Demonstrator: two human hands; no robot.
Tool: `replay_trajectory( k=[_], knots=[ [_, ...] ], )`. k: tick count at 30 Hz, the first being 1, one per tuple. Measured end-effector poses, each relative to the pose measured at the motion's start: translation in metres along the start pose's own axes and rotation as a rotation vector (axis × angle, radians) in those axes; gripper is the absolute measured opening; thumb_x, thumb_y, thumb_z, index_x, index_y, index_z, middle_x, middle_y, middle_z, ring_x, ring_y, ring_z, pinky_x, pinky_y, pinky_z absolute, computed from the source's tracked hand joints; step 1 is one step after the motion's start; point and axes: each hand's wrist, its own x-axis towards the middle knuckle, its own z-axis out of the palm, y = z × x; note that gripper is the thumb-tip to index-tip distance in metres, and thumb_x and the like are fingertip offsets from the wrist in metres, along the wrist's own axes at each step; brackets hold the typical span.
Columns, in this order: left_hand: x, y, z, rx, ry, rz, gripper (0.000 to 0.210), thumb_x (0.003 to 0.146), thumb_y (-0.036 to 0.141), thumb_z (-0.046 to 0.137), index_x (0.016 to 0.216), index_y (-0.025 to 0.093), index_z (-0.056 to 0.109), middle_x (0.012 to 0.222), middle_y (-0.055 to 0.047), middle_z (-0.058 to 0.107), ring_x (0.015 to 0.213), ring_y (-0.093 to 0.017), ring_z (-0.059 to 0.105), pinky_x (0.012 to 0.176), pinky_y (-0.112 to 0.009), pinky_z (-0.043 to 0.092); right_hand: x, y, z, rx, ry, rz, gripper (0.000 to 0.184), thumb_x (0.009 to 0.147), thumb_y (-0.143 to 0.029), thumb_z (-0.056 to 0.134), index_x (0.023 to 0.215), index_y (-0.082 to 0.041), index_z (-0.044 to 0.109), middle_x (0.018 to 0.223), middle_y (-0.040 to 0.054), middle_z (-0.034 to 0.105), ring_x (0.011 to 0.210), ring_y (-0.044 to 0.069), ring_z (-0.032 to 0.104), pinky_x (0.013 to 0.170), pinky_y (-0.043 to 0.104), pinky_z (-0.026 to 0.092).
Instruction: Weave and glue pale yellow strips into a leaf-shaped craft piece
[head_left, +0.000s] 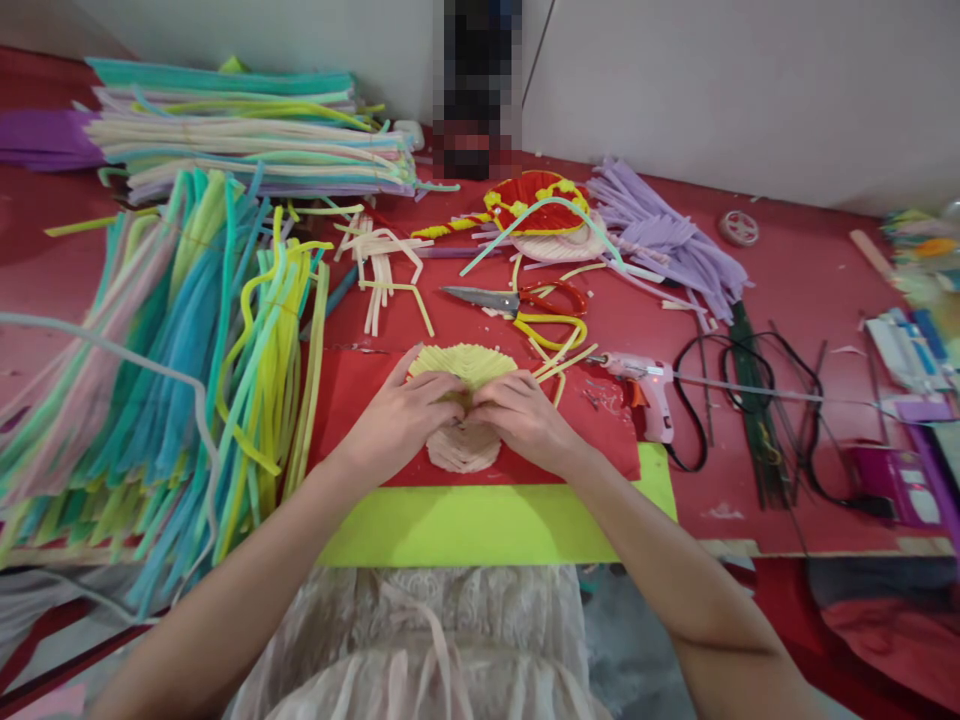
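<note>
Both of my hands meet over a flat piece made of pipe cleaners, its upper half pale yellow [469,360] and its lower half cream [463,448]. My left hand [409,410] closes on the piece from the left, its fingertips at the middle. From the right, my right hand [521,415] pinches the same spot, fingertips almost touching the other hand's. What lies right under the fingertips is hidden. Beneath is a red sheet [600,440] on a lime-green board [465,525]. Loose pale yellow pipe cleaners [564,362] lie beside my right hand.
Scissors [517,303] with red and yellow handles lie beyond my hands. A pink glue gun [641,385] with a black cord rests at right. Bundles of coloured pipe cleaners [172,350] fill the left side; purple ones [667,230] lie behind, near a red-and-yellow piece [536,200].
</note>
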Motion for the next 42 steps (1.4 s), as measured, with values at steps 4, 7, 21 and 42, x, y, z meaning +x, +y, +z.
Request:
replay_trajectory(
  k=[4,7,21,42],
  knots=[
    [-0.001,-0.001,0.0,0.002,-0.002,0.002,0.025,0.097,0.018,0.042,0.093,0.024,0.066,0.118,0.001,0.065,0.116,-0.014,0.059,0.124,-0.048,0.01,0.0,0.001,-0.001,-0.004,-0.043,-0.025,0.026,0.1,-0.016,0.043,0.098,-0.021,0.068,0.102,0.0024,0.071,0.098,0.015,0.059,0.09,0.033,0.037],
    [-0.001,-0.001,0.001,0.017,0.002,0.007,0.025,0.097,0.017,0.044,0.094,0.024,0.067,0.118,0.001,0.065,0.116,-0.014,0.058,0.124,-0.049,0.012,0.0,0.002,-0.001,-0.018,-0.078,-0.03,0.028,0.101,-0.016,0.042,0.098,-0.023,0.069,0.104,0.0017,0.072,0.101,0.015,0.059,0.09,0.033,0.038],
    [-0.037,0.007,0.013,0.207,0.111,-0.023,0.04,0.097,0.025,0.048,0.135,0.014,0.049,0.143,-0.012,0.055,0.135,-0.022,0.048,0.119,-0.047,0.028,-0.025,-0.017,-0.016,-0.078,0.158,0.285,0.024,0.094,-0.022,0.059,0.116,-0.027,0.067,0.104,0.005,0.07,0.095,0.019,0.06,0.085,0.035,0.047],
    [-0.05,0.03,0.028,0.276,-0.042,-0.133,0.055,0.097,0.042,0.044,0.148,0.024,0.038,0.159,-0.011,0.028,0.146,-0.031,0.03,0.117,-0.062,0.024,-0.054,-0.051,0.005,-0.221,0.027,0.423,0.049,0.094,-0.023,0.055,0.143,-0.028,0.048,0.149,0.0116,0.045,0.136,0.028,0.044,0.109,0.049,0.042]
  ],
)
